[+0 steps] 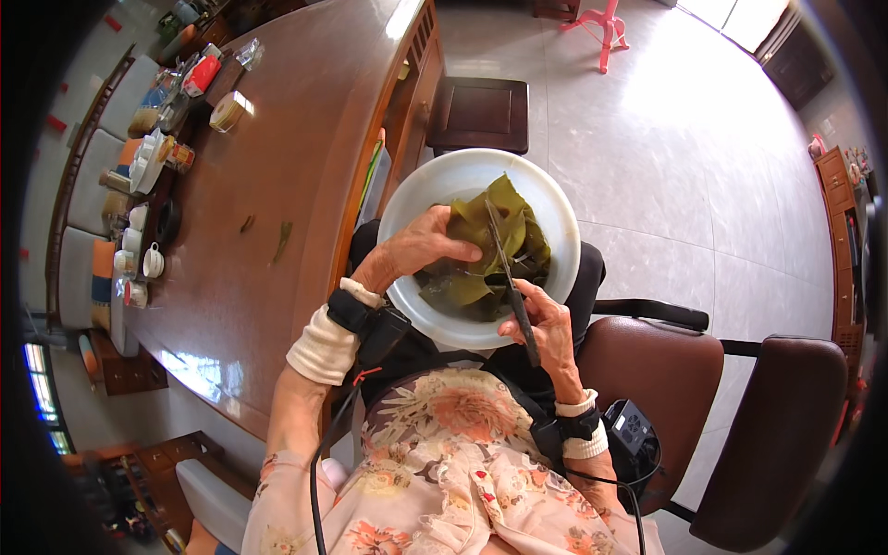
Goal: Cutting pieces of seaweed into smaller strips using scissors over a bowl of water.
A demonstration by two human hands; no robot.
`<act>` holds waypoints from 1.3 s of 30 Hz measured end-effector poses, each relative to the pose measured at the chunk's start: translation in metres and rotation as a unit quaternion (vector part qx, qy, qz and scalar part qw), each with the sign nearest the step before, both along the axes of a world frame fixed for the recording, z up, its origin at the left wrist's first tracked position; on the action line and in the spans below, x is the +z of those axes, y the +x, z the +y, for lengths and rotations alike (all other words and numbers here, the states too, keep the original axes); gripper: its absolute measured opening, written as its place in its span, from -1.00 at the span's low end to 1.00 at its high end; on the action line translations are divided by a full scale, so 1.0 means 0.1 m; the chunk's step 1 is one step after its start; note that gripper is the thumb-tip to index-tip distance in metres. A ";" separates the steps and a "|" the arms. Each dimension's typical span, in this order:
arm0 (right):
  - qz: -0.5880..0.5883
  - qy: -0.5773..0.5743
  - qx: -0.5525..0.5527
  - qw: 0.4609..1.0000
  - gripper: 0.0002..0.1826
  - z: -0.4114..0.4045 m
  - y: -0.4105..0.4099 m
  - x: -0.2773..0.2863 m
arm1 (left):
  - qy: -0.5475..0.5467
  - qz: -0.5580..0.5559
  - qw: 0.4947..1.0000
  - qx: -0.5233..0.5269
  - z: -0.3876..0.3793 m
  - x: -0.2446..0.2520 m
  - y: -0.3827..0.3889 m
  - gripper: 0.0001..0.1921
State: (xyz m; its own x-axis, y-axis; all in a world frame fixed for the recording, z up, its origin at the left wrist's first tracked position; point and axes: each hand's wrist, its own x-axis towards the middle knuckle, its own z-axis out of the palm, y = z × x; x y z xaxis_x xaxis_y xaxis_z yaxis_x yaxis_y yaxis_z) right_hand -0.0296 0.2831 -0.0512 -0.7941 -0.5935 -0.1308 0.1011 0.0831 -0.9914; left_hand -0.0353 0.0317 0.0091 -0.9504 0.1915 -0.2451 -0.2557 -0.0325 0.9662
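A white basin [409, 201] rests on my lap with broad green leaf-like sheets [513, 215], probably kelp, inside it. My left hand [433, 243] grips the upper left part of a sheet, thumb on top. My right hand [544, 319] holds a pair of dark-handled scissors [505, 260], whose blades point up and away from me and lie over the sheet. Whether the blades are parted is hard to tell. Darker, wet-looking folds lie lower in the basin.
A long wooden table [277, 173] stands on my left, with two green scraps, cups and containers on it. A dark wooden stool [479, 114] is beyond the basin. At my right stands a brown office chair [652, 395] with a black device [631, 430] on its seat.
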 end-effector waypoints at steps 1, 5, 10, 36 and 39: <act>0.000 0.001 0.002 1.000 -0.25 0.00 -0.01 0.00 | 0.004 0.000 1.000 -0.006 -0.02 -0.02 0.01 -0.57; 0.051 0.002 0.014 0.999 -0.23 -0.03 -0.04 0.03 | 0.025 -0.039 0.999 0.027 -0.04 -0.01 0.06 -0.60; 0.055 0.004 0.030 0.998 -0.22 -0.06 -0.09 0.01 | 0.011 -0.033 0.999 0.020 -0.07 0.00 0.08 -0.62; -0.099 -0.032 -0.018 0.994 -0.37 0.01 -0.15 0.01 | 0.023 -0.048 0.988 0.147 -0.13 -0.59 0.12 -0.67; -0.050 0.032 0.000 0.998 -0.24 0.11 -0.17 0.02 | 0.050 -0.029 0.984 0.171 -0.05 -0.51 0.15 -0.70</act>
State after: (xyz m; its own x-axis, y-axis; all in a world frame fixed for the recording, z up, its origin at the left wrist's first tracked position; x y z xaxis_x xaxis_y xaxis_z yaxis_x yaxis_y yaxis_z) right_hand -0.0469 0.2939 -0.0491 -0.7750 -0.5813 -0.2479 0.1999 0.1466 -0.9688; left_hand -0.0202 0.0268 -0.0422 -0.9483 -0.1109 -0.2975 -0.2686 -0.2194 0.9379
